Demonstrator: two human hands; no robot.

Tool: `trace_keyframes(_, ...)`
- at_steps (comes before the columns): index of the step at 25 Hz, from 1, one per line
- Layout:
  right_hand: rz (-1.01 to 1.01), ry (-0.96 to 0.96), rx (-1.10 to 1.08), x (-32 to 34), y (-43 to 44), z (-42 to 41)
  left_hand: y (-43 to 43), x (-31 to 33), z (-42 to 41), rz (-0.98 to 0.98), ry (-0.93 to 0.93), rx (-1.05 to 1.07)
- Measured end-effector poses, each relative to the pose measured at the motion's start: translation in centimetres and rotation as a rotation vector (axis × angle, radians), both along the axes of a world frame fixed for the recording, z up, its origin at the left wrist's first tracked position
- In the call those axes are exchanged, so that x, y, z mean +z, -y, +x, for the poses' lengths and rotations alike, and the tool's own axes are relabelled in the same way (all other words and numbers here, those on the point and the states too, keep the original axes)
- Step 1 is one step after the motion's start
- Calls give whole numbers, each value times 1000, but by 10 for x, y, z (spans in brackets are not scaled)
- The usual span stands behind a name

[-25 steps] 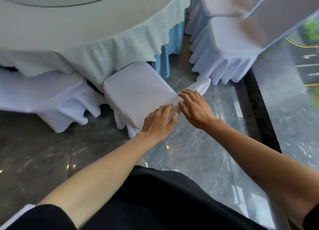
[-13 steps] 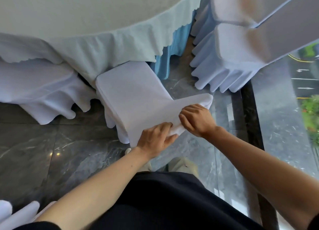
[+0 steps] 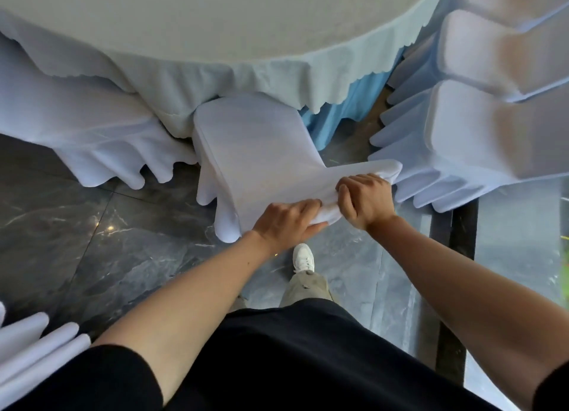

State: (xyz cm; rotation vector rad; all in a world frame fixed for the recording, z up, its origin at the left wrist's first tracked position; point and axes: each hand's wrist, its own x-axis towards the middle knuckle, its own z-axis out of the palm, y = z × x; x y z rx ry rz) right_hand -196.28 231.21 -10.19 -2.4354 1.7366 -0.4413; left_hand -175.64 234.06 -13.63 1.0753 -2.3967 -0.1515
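A white shoe [image 3: 303, 256] stands on the dark floor [image 3: 92, 241] at 6 o'clock; just past it the left hand [image 3: 286, 222] curls its fingers round the near edge of the white chair cover [image 3: 261, 151]; at 1 o'clock from it the right hand [image 3: 366, 201] grips a bunch of the same cover; the cover lies at 12 o'clock, touching the cloth of the round table [image 3: 215, 25]; more covered chairs [image 3: 477, 133] stand at 2 o'clock.
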Motion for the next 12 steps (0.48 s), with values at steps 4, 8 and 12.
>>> trace_keyframes(4, 9, 5, 37, -2, 52, -10, 45, -7, -8, 7, 2, 65)
trace_keyframes(8, -7, 55, 51, -1, 85, -18, 71, -8, -13, 1, 33, 108)
trace_keyframes(12, -7, 100, 72, -2, 90, -18, 68, -1, -15, 89, 51, 164)
